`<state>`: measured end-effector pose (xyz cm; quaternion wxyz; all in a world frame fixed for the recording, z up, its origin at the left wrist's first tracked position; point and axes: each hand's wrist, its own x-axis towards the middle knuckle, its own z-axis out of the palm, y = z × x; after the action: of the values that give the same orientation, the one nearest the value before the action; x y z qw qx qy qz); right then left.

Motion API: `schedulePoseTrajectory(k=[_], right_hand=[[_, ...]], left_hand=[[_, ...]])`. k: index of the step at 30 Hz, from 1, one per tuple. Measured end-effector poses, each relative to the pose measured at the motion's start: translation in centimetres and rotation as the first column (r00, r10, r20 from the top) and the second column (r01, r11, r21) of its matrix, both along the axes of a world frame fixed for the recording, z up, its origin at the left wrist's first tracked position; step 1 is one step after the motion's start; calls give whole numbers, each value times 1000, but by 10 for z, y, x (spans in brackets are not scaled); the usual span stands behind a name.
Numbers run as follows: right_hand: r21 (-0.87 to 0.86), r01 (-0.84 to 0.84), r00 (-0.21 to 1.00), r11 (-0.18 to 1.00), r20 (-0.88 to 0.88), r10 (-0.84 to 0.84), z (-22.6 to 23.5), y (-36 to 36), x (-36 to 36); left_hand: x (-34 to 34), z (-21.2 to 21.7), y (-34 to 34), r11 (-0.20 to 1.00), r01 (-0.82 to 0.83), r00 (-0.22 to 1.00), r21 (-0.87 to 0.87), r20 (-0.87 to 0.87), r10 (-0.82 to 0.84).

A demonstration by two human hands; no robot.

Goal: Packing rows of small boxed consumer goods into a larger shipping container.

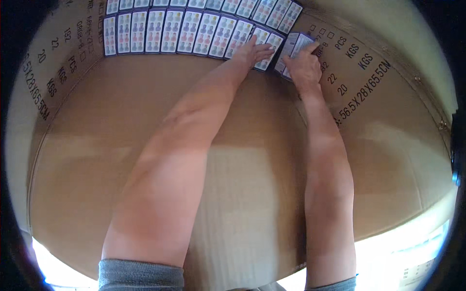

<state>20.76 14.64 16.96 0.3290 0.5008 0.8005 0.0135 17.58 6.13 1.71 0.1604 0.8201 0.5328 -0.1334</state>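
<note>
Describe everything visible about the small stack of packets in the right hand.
The small stack of packets is a bunch of flat, rectangular white cards with dark purple edges, seemingly glossy card or plastic-wrapped. The top face shows faint print too blurred to make out. The right hand grips it from below, thumb over the front, tilted with its top toward the far wall of the cardboard box. It sits just right of the row of packets already laid out, where the left hand rests.

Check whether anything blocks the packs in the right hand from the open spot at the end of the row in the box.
Nothing visible does. The right hand holds a few packs just beside the row of packs in the cardboard box. The left hand rests flat on the row's end, beside that spot rather than across it.
</note>
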Motion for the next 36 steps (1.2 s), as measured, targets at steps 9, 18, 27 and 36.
schedulePoseTrajectory(k=[9,18,27,36], right_hand=[[-342,-125,992,931,-40,118,-57,-27,25],[-363,-58,998,930,-30,51,-74,-28,8],[-251,-553,813,794,-370,450,-125,-1,-18],[-163,-451,885,877,-211,416,-53,-28,-37]], left_hand=[[-26,4,-30,998,-62,998,-32,-20,62],[-67,9,-72,965,-260,959,22,123,255],[-106,13,-100,928,-371,912,-41,173,373],[-127,123,-112,894,-311,850,-321,327,413]])
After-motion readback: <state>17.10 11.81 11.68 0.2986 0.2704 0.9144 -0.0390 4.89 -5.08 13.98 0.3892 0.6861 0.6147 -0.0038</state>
